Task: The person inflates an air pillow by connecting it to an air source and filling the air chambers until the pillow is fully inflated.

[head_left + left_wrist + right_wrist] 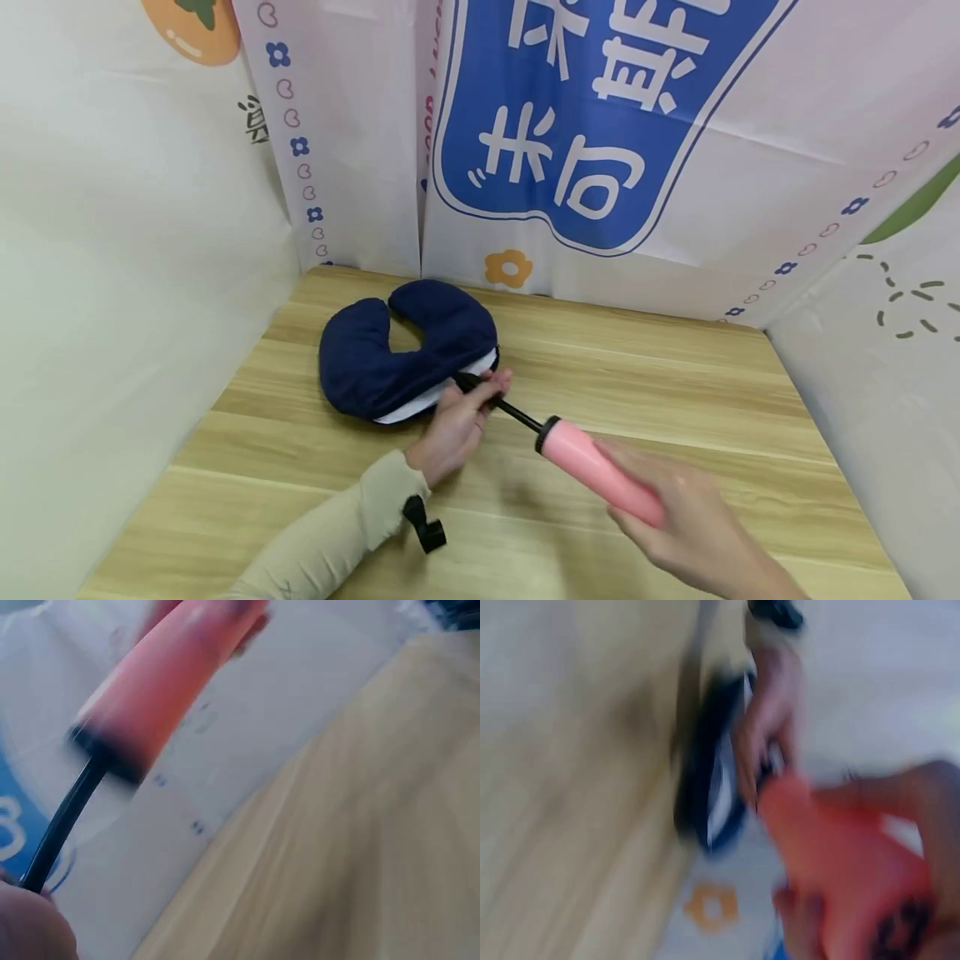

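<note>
A navy U-shaped neck pillow [450,321] lies on the table, its near edge parted to show a white inner layer [416,406]. My left hand [453,429] holds the black front end of a pink hand air pump [588,462] against that opening; the fingers hide where the tip meets the pillow. My right hand [690,512] grips the pink barrel, with the black rod [519,414] showing between the two hands. The left wrist view has the barrel [169,682] blurred. In the right wrist view the pump [840,862] and pillow [697,765] are blurred too.
The wood-grain table [247,450] has printed white sheeting [360,167] at its back and both sides. A blue panel with white characters [540,158] is on the back sheet. A black strap [423,525] hangs from the left sleeve [330,533].
</note>
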Available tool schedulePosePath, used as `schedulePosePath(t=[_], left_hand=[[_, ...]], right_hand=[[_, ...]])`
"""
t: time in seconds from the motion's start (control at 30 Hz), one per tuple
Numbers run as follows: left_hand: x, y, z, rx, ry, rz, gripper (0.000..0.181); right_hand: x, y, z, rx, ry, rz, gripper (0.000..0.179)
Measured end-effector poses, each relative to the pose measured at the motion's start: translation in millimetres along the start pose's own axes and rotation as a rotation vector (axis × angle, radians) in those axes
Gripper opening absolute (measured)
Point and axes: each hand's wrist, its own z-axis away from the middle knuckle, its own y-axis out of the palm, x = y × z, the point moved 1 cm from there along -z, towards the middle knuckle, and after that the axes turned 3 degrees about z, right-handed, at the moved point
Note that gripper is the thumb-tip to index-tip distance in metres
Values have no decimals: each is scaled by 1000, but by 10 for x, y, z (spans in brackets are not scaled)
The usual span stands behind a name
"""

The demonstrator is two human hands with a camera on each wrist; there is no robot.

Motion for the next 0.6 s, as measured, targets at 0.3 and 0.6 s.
schedulePosePath(t=[0.3, 0.6], left_hand=[[-19, -67, 19, 30, -10, -77, 18], [-344, -100, -201, 37, -16, -70, 28]], right_hand=[[309, 621, -525, -101, -42, 68, 70], [-52, 314, -167, -11, -127, 9, 84]])
